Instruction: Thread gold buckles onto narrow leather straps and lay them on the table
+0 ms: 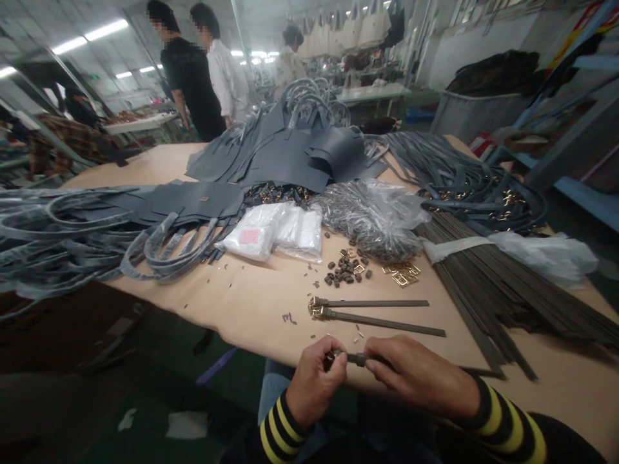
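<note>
My left hand (318,377) pinches one end of an olive-brown strap (356,359) just above the table's front edge; a bit of its end shows between thumb and fingers. Further along the same strap, my right hand (418,374) is closed round it, and the rest runs under that palm. Beyond my hands lie two finished-looking straps with gold buckles, an upper one (377,303) and a lower one (387,320), buckles to the left. Small strap loops (344,274) sit in a loose heap behind them. Beside these is a little pile of gold rectangular frames (405,273).
Long olive straps (478,303) lie bundled at the right. A clear bag of loops (372,216) and white plastic packets (273,231) stand mid-table. Dark blue-grey panels (290,154) are piled behind. Wrapped handles (167,254) overhang the left edge. Several people are in the background.
</note>
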Tool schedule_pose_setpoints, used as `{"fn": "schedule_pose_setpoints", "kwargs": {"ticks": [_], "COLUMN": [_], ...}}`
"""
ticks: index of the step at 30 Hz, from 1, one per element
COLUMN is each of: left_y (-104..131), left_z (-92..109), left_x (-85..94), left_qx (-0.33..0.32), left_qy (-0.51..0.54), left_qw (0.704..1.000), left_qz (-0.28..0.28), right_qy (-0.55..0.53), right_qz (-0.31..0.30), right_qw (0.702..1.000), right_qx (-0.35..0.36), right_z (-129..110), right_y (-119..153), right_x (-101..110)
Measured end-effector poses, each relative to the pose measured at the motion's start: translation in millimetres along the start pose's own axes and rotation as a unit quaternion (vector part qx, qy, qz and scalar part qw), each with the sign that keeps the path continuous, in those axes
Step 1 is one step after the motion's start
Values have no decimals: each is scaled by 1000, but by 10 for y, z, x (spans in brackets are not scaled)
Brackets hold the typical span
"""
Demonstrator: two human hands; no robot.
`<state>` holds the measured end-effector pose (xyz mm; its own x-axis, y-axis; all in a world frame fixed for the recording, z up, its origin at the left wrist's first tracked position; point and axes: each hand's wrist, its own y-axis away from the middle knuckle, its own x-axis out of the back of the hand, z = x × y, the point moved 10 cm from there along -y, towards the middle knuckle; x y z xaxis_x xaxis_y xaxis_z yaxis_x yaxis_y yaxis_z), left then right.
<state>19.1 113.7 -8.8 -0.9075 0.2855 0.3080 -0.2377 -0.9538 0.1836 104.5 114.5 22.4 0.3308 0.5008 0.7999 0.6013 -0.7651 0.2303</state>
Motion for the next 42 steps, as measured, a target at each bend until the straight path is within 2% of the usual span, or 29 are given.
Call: {"fn": "schedule_pose_setpoints", "kwargs": {"ticks": [3, 7, 11, 16, 20, 22, 28, 36, 39, 42], "left_y": [-1, -3, -5, 8, 16, 11, 25, 76, 65, 49], "left_z": [-1, 1, -14, 47, 147, 160, 156, 208, 203, 200], "left_x": [-49, -81, -123, -173, -198, -184, -99, -229, -173, -129], "left_qx": [2, -1, 2, -22, -64, -73, -102, -183, -169, -145], "left_qy": [0, -1, 6, -36, -65, -66, -77, -233, -206, -127], "left_qw": [1000, 999, 998, 997, 993, 992, 992, 955, 963, 981], "left_qz": [-22, -45, -56, -60, -79, -78, -3, 12, 25, 11], "right_qy": [-80, -187, -248, -239, -210, -223, -250, -243, -258, -299], "right_qz": [0, 5, 4, -11, 47, 56, 44, 16, 46, 42], "right_qw": [997, 982, 968, 970, 975, 972, 967, 969, 965, 953], "right_qx": [5, -25, -31, -45, -50, -52, -31, -31, -20, -7], "right_z": [25, 133, 157, 137, 143, 146, 144, 108, 74, 49], "right_y": [4, 8, 14, 28, 24, 18, -2, -48, -40, -2], "right_x": [-49, -124, -166, -245, -174, -161, -180, -220, -128, -112]}}
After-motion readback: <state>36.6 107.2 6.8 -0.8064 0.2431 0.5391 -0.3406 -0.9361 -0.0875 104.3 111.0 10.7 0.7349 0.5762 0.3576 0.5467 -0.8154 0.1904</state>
